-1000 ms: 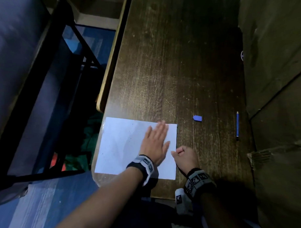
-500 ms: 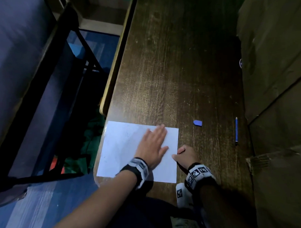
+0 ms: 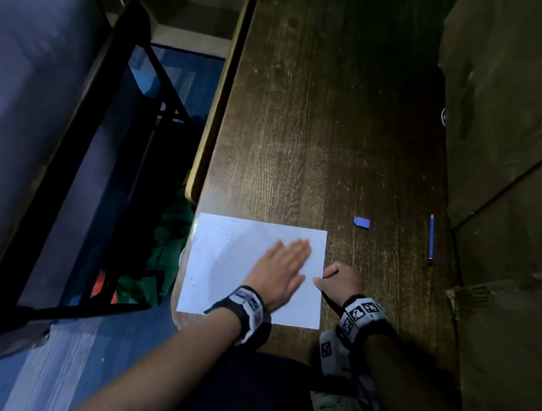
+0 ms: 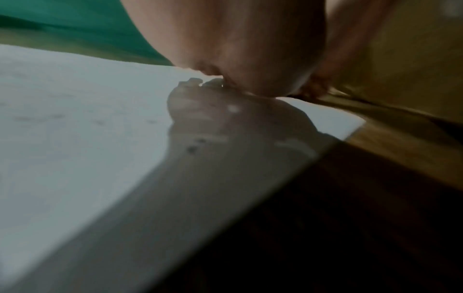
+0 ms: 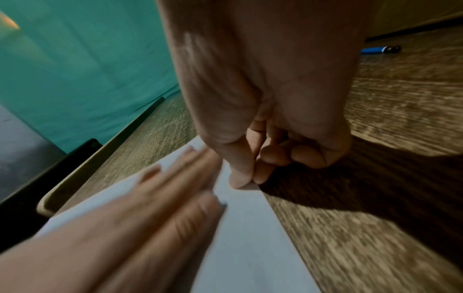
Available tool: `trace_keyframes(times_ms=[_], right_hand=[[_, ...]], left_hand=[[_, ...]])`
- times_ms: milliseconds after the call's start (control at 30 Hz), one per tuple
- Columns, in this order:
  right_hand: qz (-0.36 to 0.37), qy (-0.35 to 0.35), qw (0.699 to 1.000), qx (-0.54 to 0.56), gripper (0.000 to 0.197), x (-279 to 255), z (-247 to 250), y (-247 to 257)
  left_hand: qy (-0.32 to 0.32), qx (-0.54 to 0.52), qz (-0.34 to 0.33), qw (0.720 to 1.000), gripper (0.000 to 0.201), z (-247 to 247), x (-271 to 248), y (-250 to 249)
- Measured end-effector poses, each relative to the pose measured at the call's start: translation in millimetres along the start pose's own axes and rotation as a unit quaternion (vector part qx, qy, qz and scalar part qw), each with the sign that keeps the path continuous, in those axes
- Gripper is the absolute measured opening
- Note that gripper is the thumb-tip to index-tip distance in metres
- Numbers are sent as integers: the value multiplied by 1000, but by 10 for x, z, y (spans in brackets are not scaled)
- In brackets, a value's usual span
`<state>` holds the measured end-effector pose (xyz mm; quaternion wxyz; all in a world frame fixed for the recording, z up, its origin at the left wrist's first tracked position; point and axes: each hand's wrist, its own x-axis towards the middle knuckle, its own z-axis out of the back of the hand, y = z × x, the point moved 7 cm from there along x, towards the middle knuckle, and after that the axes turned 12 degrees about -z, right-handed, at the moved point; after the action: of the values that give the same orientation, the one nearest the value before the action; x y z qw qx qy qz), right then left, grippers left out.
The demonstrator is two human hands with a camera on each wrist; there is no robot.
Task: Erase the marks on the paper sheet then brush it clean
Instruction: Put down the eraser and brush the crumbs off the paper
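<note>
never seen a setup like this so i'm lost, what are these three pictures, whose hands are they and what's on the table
No machine here: a person works with two bare hands and wears three cameras. The big view comes from the head, looking down; the two close ones come from each wrist, looking along the fingers. On the wooden table lie a paper sheet, a small blue eraser and a blue pencil, both off to the sheet's right, untouched. The left hand lies flat on the sheet, fingers straight. The right hand pinches the sheet's right edge between thumb and forefinger.
</note>
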<state>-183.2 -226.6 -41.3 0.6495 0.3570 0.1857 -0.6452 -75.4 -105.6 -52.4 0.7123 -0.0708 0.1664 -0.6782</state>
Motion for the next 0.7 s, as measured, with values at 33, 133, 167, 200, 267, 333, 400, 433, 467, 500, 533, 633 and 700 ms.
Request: trace_keyframes(times_ms=[33,133,167,200,267,333,400,433,467,500,533,633,700], right_hand=[[0,-1,1000,6,16,2,2,-7],[1,-6,1000,18,17,-1,0,-19],[-1,-7,1000,22,16,-3,1,-21],[-4,-8,1000,28,15,-4,2,-27],[-4,-9,999,33,14,-15,10,-19],[-3,-8,1000,20,14,-18,8,-8],[-2,-8,1000,10,15,-14,4,-2],[0,-10,1000,8,15,-14,5,1],[4,-11,1000,9,16,-14,2,2],[8,-13,1000,16,16,-15,3,-1],[9,-14,1000,26,16,-20,14,-8],[4,-12,999,42,15,-20,14,-31],[-1,-9,999,46,14,-13,15,-40]], left_hand=[[24,17,-47,998,64,-104,-19,-152],[13,60,-12,998,62,-110,-253,71],[-3,56,39,998,60,-28,-336,276],[-24,56,94,994,60,86,-410,490],[-31,45,190,980,62,261,-487,830],[-40,30,221,974,65,383,-341,861],[-41,24,150,987,64,408,-29,556],[-29,17,88,996,62,353,132,318],[-6,12,29,999,62,273,256,80],[25,17,-11,999,62,185,333,-104],[47,33,-25,998,62,126,376,-198],[39,67,47,996,61,132,359,66],[17,72,129,989,60,250,205,430]])
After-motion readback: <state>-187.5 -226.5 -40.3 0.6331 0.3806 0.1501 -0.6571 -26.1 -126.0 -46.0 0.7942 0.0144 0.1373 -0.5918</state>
